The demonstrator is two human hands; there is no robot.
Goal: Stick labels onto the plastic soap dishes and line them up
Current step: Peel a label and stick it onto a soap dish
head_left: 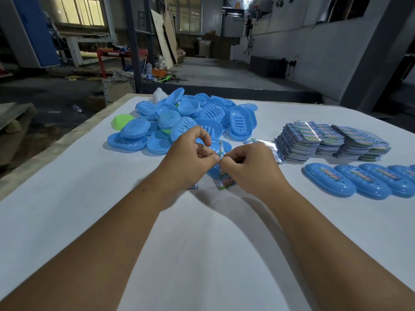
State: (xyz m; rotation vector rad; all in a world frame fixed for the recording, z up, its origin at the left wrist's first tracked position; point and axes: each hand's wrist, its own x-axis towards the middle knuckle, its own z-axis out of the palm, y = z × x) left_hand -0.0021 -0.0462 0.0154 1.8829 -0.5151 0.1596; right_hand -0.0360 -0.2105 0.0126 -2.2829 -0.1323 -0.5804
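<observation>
Fingertips first: the left hand (190, 153) and the right hand (247, 163) meet tip to tip over the middle of the table (202, 243), both pinching the same label (225, 179). Left thumb and forefinger are closed tight on its top edge, the other left fingers curled up and away. The right hand's fingers are bunched on the same edge from the other side, so this looks like peeling, sticker from backing, though the split itself is too small to make out.

The label hangs down from the pinch, long axis running towards the near edge, its printed face turned right. Directly behind and under the fingers lies one blue soap dish (219, 153), partly hidden by both hands, its long axis roughly across the table. That's the relation to watch: the dish sits just beyond the label, equally close to either hand, so the sticker needs to swing from hanging to flat and along the dish.

Further out, the pile of unlabelled dishes (190, 117) crowds the far edge left of centre, a green one (121, 122) at its left. Towards the far right corner, stacks of labels (332, 140). Along the right edge, nearer in, the row of labelled dishes (363, 182) stands side by side, touching.
</observation>
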